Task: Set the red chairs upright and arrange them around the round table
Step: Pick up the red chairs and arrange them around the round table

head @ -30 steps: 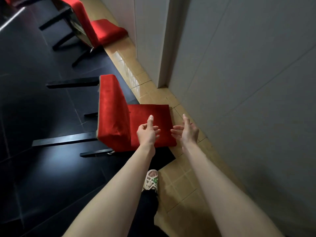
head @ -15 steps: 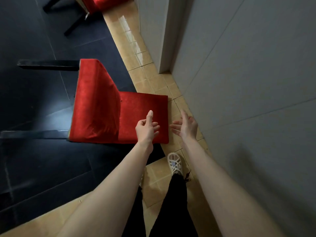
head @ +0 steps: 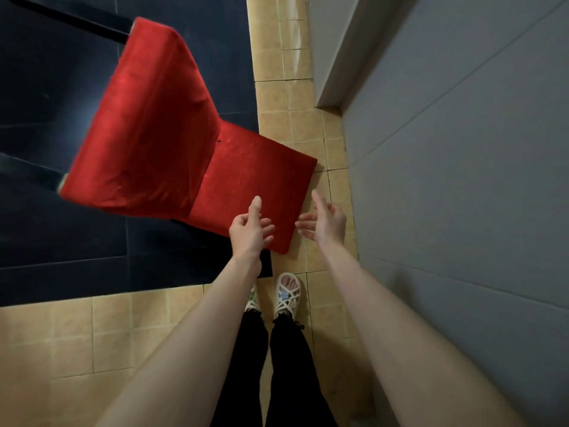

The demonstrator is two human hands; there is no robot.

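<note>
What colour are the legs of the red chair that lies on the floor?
Black, or very dark; the legs show best in the head view.

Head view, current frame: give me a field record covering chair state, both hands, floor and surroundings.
red chair: tipped over, not upright; black legs point sideways to picture left
left hand: open, holds nothing, in front of the chair's near edge; contact cannot be told
right hand: open, holds nothing, beside the chair's near corner
floor: dark floor under most of the chair; tan tiles along the wall
grey wall: picture right
round table: not in view
</note>
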